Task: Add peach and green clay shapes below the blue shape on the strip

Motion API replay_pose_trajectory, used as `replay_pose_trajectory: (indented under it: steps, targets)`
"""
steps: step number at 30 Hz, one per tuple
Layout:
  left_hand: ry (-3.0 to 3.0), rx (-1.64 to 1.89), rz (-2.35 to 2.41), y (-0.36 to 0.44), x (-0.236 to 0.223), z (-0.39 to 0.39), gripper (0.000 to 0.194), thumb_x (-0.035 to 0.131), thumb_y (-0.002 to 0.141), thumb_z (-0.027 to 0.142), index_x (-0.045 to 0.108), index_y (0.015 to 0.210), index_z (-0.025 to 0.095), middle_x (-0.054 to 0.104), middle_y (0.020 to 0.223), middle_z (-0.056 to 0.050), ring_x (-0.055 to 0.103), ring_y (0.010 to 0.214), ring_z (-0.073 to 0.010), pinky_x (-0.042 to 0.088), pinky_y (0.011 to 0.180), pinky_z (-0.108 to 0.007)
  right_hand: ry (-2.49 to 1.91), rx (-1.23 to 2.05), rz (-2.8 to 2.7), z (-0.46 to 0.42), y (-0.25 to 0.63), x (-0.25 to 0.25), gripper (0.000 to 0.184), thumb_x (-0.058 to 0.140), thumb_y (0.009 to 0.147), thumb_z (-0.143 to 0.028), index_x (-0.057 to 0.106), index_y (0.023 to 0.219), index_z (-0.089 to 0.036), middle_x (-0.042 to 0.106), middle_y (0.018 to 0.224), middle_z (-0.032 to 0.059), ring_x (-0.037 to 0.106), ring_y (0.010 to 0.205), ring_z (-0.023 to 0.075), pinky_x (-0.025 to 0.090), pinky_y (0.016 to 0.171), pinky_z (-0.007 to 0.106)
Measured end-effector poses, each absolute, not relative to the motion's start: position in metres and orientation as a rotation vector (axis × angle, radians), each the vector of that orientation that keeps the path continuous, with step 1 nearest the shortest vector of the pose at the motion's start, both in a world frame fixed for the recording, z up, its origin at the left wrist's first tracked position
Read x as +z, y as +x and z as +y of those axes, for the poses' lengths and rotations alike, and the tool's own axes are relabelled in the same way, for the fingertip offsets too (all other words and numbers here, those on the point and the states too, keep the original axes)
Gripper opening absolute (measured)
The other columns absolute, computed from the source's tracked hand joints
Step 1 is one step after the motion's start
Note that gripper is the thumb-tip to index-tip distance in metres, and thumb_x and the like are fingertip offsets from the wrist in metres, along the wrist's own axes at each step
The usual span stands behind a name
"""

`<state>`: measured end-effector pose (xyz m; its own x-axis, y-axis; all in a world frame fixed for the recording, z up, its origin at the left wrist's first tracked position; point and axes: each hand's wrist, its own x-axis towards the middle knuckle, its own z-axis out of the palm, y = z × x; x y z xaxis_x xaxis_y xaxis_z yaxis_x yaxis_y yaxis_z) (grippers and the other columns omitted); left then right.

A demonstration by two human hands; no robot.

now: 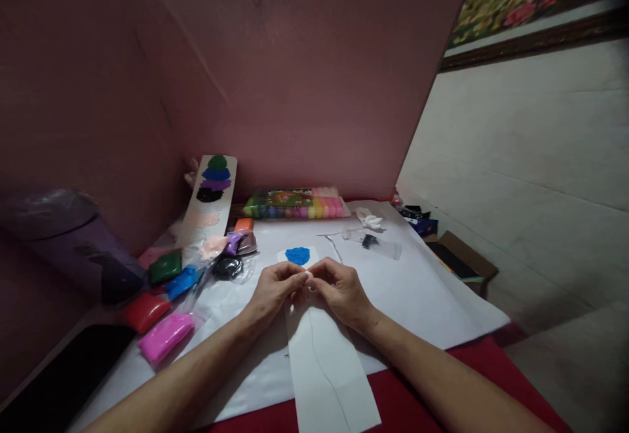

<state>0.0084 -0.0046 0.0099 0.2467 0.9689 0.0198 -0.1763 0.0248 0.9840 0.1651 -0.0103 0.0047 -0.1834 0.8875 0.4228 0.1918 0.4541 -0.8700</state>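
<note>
A white sheet covered the table, with colored clay packets left of the forearms and a multicolored clay pack behind. A white strip bearing a drawn line and a blue patch lay beneath both hands. Left hand and right hand pinched a small pale piece between their fingertips, above the strip. The pack's label was too small to read.
</note>
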Motion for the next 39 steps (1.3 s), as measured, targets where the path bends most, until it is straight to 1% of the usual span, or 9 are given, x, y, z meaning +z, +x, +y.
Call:
replay_pose_trajectory:
  steps: [3, 10, 16, 21, 27, 31, 34, 37, 39]
  targets:
    - [1.166, 1.106, 0.908, 0.0076, 0.0100, -0.0044, 0.029, 0.068, 0.074, 0.039, 0.065, 0.075, 0.010, 0.056, 0.056, -0.001, 0.049, 0.048, -0.0080, 0.038, 0.047, -0.020, -0.932, 0.830, -1.661, -0.0098, 0.1648, 0.0043, 0.008, 0.060, 0.082, -0.023, 0.063, 0.080, -0.016, 0.066, 0.073, 0.0021, 0.060, 0.066, 0.0138, 0.048, 0.061, 0.024]
    - [1.243, 1.047, 0.884, 0.0050, 0.0114, -0.0043, 0.024, 0.070, 0.071, 0.033, 0.065, 0.076, 0.010, 0.057, 0.054, -0.001, 0.050, 0.047, -0.0084, 0.038, 0.048, -0.020, -0.926, 0.698, -1.790, -0.0090, 0.1679, 0.0026, 0.004, 0.058, 0.082, -0.018, 0.062, 0.083, -0.017, 0.066, 0.077, 0.0024, 0.060, 0.068, 0.0140, 0.047, 0.064, 0.025]
    - [1.250, 1.113, 0.903, 0.0081, 0.0095, -0.0036, 0.020, 0.070, 0.072, 0.030, 0.063, 0.073, 0.012, 0.055, 0.052, 0.002, 0.049, 0.046, -0.0073, 0.037, 0.048, -0.019, -0.985, 0.742, -1.660, -0.0093, 0.1665, 0.0052, 0.013, 0.060, 0.082, -0.027, 0.060, 0.075, -0.016, 0.063, 0.068, 0.0012, 0.057, 0.060, 0.0124, 0.046, 0.056, 0.023]
    - [1.043, 1.212, 0.880, 0.0090, 0.0085, -0.0036, 0.021, 0.073, 0.069, 0.031, 0.064, 0.077, 0.013, 0.061, 0.068, 0.000, 0.053, 0.050, -0.0074, 0.042, 0.049, -0.020, -1.048, 0.821, -1.528, -0.0044, 0.1671, 0.0025, 0.016, 0.061, 0.082, -0.031, 0.057, 0.075, -0.017, 0.059, 0.063, -0.0014, 0.054, 0.053, 0.0109, 0.045, 0.049, 0.022]
    - [1.066, 1.148, 0.905, 0.0081, 0.0093, -0.0042, 0.029, 0.075, 0.068, 0.030, 0.067, 0.088, 0.011, 0.062, 0.058, -0.002, 0.053, 0.048, -0.0078, 0.040, 0.047, -0.018, -1.024, 0.961, -1.450, -0.0038, 0.1658, 0.0016, 0.017, 0.061, 0.081, -0.034, 0.057, 0.077, -0.018, 0.057, 0.064, -0.0024, 0.052, 0.046, 0.0084, 0.043, 0.041, 0.019]
    - [1.098, 1.137, 0.876, 0.0082, 0.0093, -0.0038, 0.033, 0.075, 0.068, 0.031, 0.067, 0.094, 0.012, 0.064, 0.065, -0.002, 0.053, 0.049, -0.0073, 0.042, 0.048, -0.019, -0.926, 1.026, -1.560, -0.0062, 0.1649, 0.0020, 0.011, 0.060, 0.082, -0.029, 0.060, 0.085, -0.018, 0.061, 0.070, -0.0015, 0.055, 0.050, 0.0092, 0.047, 0.046, 0.021]
    - [1.160, 1.115, 0.892, 0.0075, 0.0103, -0.0043, 0.026, 0.074, 0.069, 0.033, 0.066, 0.080, 0.010, 0.060, 0.057, -0.001, 0.051, 0.046, -0.0075, 0.040, 0.046, -0.018, -0.867, 1.000, -1.664, -0.0080, 0.1654, 0.0021, 0.013, 0.057, 0.082, -0.021, 0.060, 0.094, -0.019, 0.064, 0.071, -0.0017, 0.057, 0.053, 0.0099, 0.049, 0.051, 0.023]
    - [1.159, 1.125, 0.919, 0.0075, 0.0114, -0.0053, 0.025, 0.074, 0.068, 0.033, 0.064, 0.073, 0.011, 0.058, 0.052, 0.001, 0.050, 0.042, -0.0074, 0.039, 0.043, -0.018, -0.874, 0.836, -1.749, -0.0099, 0.1657, 0.0037, 0.025, 0.058, 0.079, -0.014, 0.058, 0.103, -0.021, 0.066, 0.078, -0.0006, 0.060, 0.062, 0.0120, 0.049, 0.058, 0.024]
    - [1.158, 1.121, 0.920, 0.0081, 0.0114, -0.0058, 0.026, 0.073, 0.069, 0.034, 0.062, 0.071, 0.011, 0.057, 0.050, 0.001, 0.049, 0.040, -0.0072, 0.037, 0.041, -0.017, -0.891, 0.669, -1.812, -0.0107, 0.1656, 0.0048, 0.022, 0.059, 0.078, -0.011, 0.061, 0.097, -0.021, 0.066, 0.081, 0.0009, 0.060, 0.068, 0.0134, 0.049, 0.062, 0.025]
